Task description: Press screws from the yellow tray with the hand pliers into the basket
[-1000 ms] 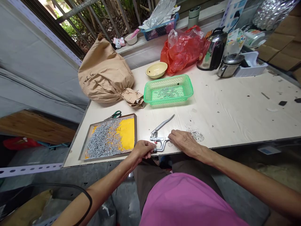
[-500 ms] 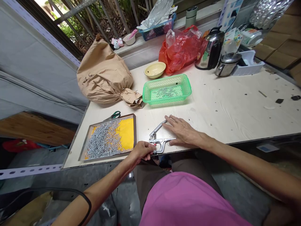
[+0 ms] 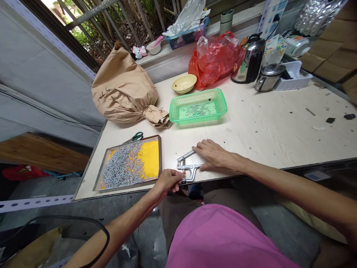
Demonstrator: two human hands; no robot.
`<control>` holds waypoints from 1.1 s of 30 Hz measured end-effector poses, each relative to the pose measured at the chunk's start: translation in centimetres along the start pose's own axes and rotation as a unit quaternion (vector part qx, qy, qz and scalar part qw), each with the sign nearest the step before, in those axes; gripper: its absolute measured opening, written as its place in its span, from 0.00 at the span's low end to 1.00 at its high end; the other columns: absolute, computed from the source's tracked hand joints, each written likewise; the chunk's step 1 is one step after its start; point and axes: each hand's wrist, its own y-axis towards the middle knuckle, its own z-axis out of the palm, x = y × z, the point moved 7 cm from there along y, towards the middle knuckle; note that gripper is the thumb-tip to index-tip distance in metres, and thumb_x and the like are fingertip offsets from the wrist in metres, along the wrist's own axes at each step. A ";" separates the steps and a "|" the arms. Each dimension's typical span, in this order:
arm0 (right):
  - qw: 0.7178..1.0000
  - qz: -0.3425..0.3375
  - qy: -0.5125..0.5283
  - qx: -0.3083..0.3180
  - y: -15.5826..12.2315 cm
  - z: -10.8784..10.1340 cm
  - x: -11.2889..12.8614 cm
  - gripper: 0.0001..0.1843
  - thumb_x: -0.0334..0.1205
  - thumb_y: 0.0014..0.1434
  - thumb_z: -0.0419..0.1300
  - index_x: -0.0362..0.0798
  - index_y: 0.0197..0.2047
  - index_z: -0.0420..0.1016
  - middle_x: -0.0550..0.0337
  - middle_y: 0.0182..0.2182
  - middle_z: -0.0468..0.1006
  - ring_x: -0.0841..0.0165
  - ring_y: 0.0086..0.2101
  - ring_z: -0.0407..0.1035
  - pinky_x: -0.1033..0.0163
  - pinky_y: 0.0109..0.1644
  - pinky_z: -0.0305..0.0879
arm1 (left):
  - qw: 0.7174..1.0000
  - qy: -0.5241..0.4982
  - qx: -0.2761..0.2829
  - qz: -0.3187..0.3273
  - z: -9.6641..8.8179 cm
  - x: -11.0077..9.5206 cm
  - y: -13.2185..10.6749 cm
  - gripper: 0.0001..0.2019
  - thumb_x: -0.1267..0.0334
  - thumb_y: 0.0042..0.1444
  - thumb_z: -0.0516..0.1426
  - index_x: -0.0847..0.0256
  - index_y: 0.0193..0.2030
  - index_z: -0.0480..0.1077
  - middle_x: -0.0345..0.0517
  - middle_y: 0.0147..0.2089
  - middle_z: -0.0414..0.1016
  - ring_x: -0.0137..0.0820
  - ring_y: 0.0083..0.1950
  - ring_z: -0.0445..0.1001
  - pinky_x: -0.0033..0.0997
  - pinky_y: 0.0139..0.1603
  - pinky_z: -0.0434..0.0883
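Note:
Metal press pliers (image 3: 186, 166) lie at the table's near edge. My right hand (image 3: 213, 155) is wrapped round their two handles, squeezing them together. At the jaws, my left hand (image 3: 168, 180) pinches a small piece that I cannot make out. Left of that hand sits a brown-framed yellow tray (image 3: 155, 153) heaped with small silver metal parts (image 3: 122, 165). Farther back stands a green plastic basket (image 3: 222, 104) with several of the same silver parts lying in it.
Green-handled scissors (image 3: 136, 136) lie behind the tray. A brown paper sack (image 3: 123, 91), a yellow bowl (image 3: 183, 83), a red plastic bag (image 3: 216, 58), a steel kettle (image 3: 249, 59) and a lidded pot (image 3: 269, 77) line the back of the table (image 3: 279, 126).
My right hand went from the table beside the pliers up onto the raised handle and has pressed it down toward the lower one. My left hand stayed at the jaws.

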 end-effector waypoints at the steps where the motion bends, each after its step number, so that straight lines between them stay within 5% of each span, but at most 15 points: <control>1: 1.000 -0.001 0.005 -0.002 -0.2 0.0 0.1 0.38 0.53 0.46 0.69 0.41 0.55 0.67 0.45 0.45 0.71 0.55 0.46 0.62 0.53 0.49 0.56 | 1.000 0.003 -0.001 -0.003 0.0 0.1 -0.1 0.19 0.48 0.47 0.61 0.63 0.24 0.66 0.34 0.14 0.63 0.20 0.13 0.61 0.20 0.15 0.57; 5: 0.999 -0.002 0.029 -0.016 -0.9 -0.2 0.7 0.31 0.46 0.51 0.67 0.43 0.55 0.66 0.48 0.43 0.71 0.59 0.44 0.63 0.57 0.46 0.57 | 0.992 0.095 -0.080 0.038 -1.2 -0.5 -1.1 0.19 0.48 0.56 0.54 0.63 0.26 0.67 0.37 0.16 0.65 0.24 0.16 0.62 0.23 0.19 0.59; 9: 0.999 0.011 0.028 -0.021 -1.3 -0.1 1.1 0.29 0.43 0.53 0.66 0.44 0.56 0.65 0.50 0.43 0.71 0.59 0.44 0.62 0.58 0.43 0.58 | 0.915 0.255 -0.203 0.237 -1.6 -4.5 -2.9 0.12 0.56 0.57 0.55 0.63 0.36 0.73 0.47 0.35 0.75 0.32 0.36 0.73 0.31 0.38 0.69; 12: 0.999 0.019 0.024 -0.022 -1.4 -0.1 1.4 0.30 0.43 0.53 0.66 0.43 0.57 0.63 0.49 0.43 0.71 0.59 0.45 0.62 0.57 0.44 0.59 | 0.846 0.353 -0.174 0.360 0.7 -6.7 -2.8 0.16 0.61 0.54 0.59 0.61 0.50 0.69 0.52 0.51 0.72 0.40 0.54 0.68 0.41 0.54 0.66; 15: 0.999 0.019 0.032 -0.022 -1.7 -0.3 1.6 0.32 0.42 0.54 0.65 0.43 0.59 0.61 0.49 0.44 0.72 0.59 0.45 0.63 0.55 0.46 0.59 | 0.797 0.413 -0.115 0.426 2.7 -8.0 -1.6 0.26 0.64 0.53 0.59 0.60 0.60 0.61 0.53 0.61 0.64 0.42 0.62 0.60 0.46 0.59 0.62; 21: 0.997 0.076 0.000 0.011 -2.7 -0.7 0.4 0.37 0.46 0.47 0.69 0.39 0.56 0.64 0.43 0.47 0.70 0.54 0.48 0.63 0.53 0.49 0.61 | 0.761 0.497 -0.078 0.409 3.9 -9.6 -0.2 0.31 0.61 0.52 0.59 0.62 0.62 0.57 0.54 0.55 0.66 0.42 0.54 0.64 0.44 0.54 0.66; 28: 0.994 0.089 -0.032 0.051 -2.4 -0.1 0.5 0.23 0.44 0.49 0.67 0.39 0.45 0.73 0.45 0.42 0.73 0.56 0.44 0.66 0.56 0.45 0.63 | 0.722 0.563 -0.063 0.397 5.1 -10.5 0.1 0.28 0.54 0.55 0.59 0.62 0.59 0.59 0.53 0.49 0.68 0.42 0.51 0.65 0.41 0.47 0.67; 33: 0.995 0.094 -0.017 0.040 -2.1 1.1 0.3 0.13 0.41 0.53 0.65 0.43 0.40 0.75 0.49 0.39 0.74 0.58 0.42 0.67 0.59 0.42 0.62 | 0.734 0.551 -0.055 0.393 4.6 -10.5 0.2 0.19 0.53 0.56 0.58 0.60 0.51 0.67 0.49 0.44 0.69 0.40 0.47 0.66 0.39 0.44 0.67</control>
